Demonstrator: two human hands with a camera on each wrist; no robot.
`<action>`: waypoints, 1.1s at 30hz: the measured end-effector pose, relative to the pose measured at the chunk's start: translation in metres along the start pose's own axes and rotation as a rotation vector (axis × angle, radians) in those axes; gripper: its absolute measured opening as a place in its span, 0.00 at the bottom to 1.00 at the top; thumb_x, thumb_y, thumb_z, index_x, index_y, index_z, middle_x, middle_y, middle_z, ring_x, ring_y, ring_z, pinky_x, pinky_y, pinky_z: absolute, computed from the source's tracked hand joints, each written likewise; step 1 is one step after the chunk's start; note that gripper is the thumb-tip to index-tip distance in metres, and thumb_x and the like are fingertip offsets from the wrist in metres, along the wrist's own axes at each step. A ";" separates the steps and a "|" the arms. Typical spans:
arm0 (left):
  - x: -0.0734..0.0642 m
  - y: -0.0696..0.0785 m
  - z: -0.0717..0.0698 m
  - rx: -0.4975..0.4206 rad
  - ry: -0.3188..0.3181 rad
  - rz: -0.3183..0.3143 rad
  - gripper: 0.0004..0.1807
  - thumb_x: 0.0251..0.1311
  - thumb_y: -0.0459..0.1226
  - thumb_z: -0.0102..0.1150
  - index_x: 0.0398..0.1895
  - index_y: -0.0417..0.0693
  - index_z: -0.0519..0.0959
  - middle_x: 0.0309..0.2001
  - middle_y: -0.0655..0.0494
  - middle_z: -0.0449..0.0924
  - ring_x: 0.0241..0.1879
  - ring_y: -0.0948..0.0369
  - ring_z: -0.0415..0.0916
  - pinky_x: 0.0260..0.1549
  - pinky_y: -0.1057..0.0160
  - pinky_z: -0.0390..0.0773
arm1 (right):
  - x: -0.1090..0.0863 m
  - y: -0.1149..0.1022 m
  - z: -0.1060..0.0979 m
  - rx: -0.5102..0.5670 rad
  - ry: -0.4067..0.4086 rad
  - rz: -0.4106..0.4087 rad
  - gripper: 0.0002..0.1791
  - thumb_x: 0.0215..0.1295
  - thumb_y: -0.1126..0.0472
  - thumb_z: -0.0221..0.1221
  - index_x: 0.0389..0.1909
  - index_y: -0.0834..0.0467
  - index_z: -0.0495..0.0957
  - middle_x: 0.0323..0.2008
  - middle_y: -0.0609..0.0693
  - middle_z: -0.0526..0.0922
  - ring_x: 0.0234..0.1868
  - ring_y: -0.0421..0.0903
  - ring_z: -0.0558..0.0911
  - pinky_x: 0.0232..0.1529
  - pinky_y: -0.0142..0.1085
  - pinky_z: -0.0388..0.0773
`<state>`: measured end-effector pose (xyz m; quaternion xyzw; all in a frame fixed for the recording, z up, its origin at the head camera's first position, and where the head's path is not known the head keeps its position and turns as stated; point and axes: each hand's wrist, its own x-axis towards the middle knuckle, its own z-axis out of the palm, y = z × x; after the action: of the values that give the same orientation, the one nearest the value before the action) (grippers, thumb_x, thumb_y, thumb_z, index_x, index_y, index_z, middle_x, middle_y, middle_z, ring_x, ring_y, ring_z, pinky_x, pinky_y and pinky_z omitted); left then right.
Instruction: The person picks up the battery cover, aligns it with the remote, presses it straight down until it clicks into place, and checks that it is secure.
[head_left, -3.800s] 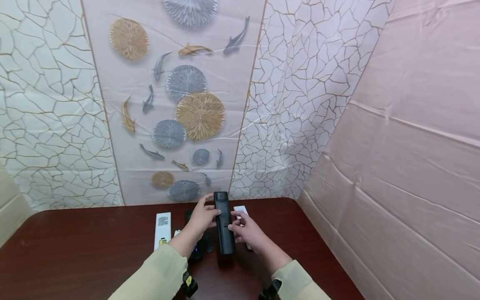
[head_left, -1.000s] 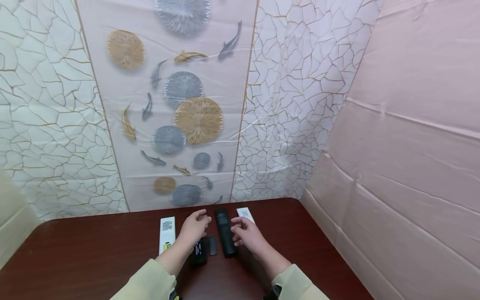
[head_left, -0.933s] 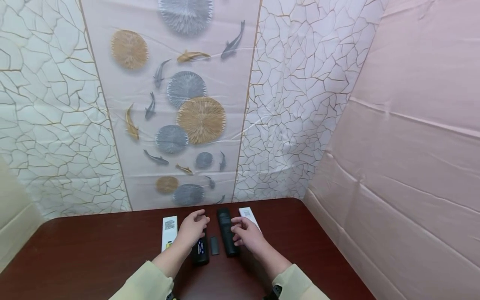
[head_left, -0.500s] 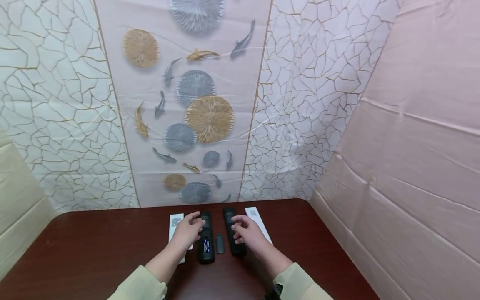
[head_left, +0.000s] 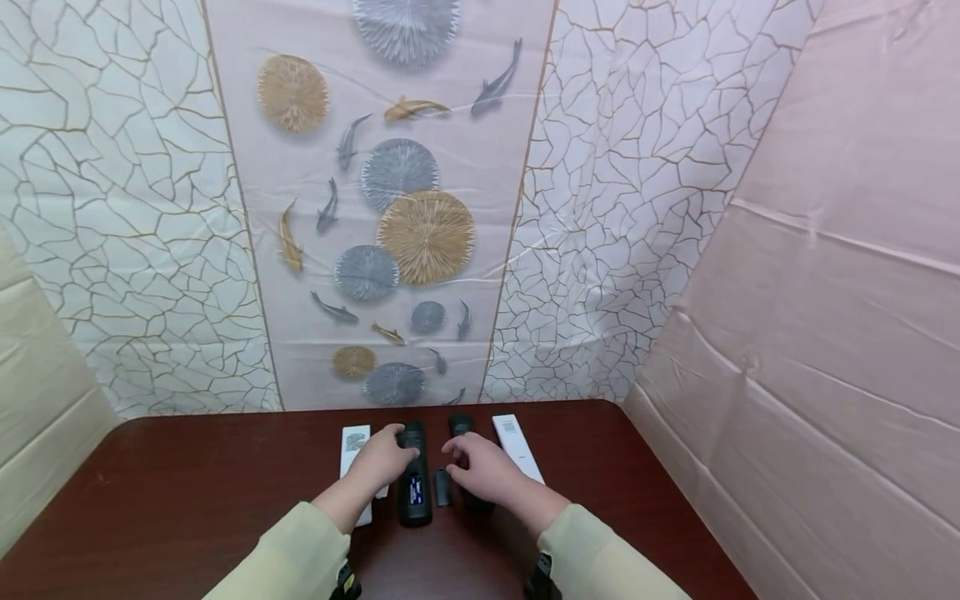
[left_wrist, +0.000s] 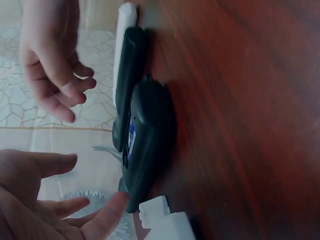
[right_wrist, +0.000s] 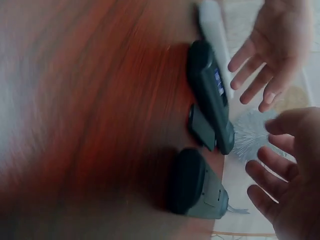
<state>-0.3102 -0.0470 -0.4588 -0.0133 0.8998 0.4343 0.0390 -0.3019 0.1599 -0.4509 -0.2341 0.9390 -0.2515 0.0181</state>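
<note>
Face down on the table lies a black remote control [head_left: 416, 510], its battery compartment uncovered and batteries [head_left: 416, 490] showing. My left hand [head_left: 378, 462] hovers at its far end, fingers spread; the left wrist view puts a fingertip right by the remote, contact unclear. A loose dark battery cover [head_left: 442, 487] rests to its right. Beyond that is a second black remote [head_left: 461, 422], its back closed in the right wrist view. My right hand [head_left: 491, 473] is above this second remote, partly hiding it, fingers loosely bent and holding nothing.
A white remote-like bar [head_left: 517, 446] lies at the right of the row. Another white bar [head_left: 351, 446] lies at the left, partly under my left arm, with a small white piece [head_left: 383, 492] beside it. A patterned wall covering [head_left: 600, 250] rises behind the table.
Earlier both hands held a black remote up; it then lay on the table, released. Since then my left hand has moved to the uncovered remote, and my right hand has shifted slightly left.
</note>
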 end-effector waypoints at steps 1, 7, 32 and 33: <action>0.002 0.000 0.001 0.046 -0.001 0.004 0.34 0.65 0.43 0.63 0.70 0.37 0.67 0.62 0.37 0.73 0.55 0.44 0.76 0.46 0.44 0.79 | 0.002 -0.001 0.000 -0.082 -0.020 -0.031 0.15 0.69 0.55 0.61 0.55 0.51 0.80 0.43 0.43 0.78 0.40 0.40 0.77 0.42 0.40 0.76; 0.010 0.004 0.005 0.249 -0.025 0.028 0.36 0.62 0.43 0.65 0.68 0.32 0.67 0.57 0.37 0.77 0.49 0.46 0.79 0.43 0.46 0.80 | 0.011 -0.007 0.001 -0.446 -0.148 -0.138 0.23 0.64 0.46 0.64 0.59 0.48 0.80 0.52 0.42 0.79 0.52 0.42 0.76 0.57 0.44 0.70; 0.020 0.007 0.026 0.400 -0.025 -0.018 0.35 0.58 0.43 0.70 0.63 0.32 0.70 0.41 0.40 0.81 0.34 0.51 0.81 0.35 0.50 0.81 | 0.030 -0.007 0.010 -0.673 -0.284 -0.131 0.31 0.56 0.33 0.66 0.58 0.44 0.80 0.55 0.42 0.77 0.57 0.44 0.73 0.67 0.48 0.61; 0.020 0.008 0.027 0.398 -0.024 -0.019 0.35 0.58 0.43 0.70 0.63 0.31 0.70 0.41 0.39 0.80 0.35 0.50 0.81 0.35 0.50 0.81 | 0.030 -0.007 0.010 -0.673 -0.281 -0.132 0.31 0.55 0.33 0.67 0.57 0.44 0.79 0.55 0.42 0.77 0.57 0.44 0.73 0.67 0.48 0.61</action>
<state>-0.3288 -0.0210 -0.4712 -0.0089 0.9672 0.2478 0.0556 -0.3244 0.1367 -0.4540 -0.3193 0.9403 0.1054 0.0526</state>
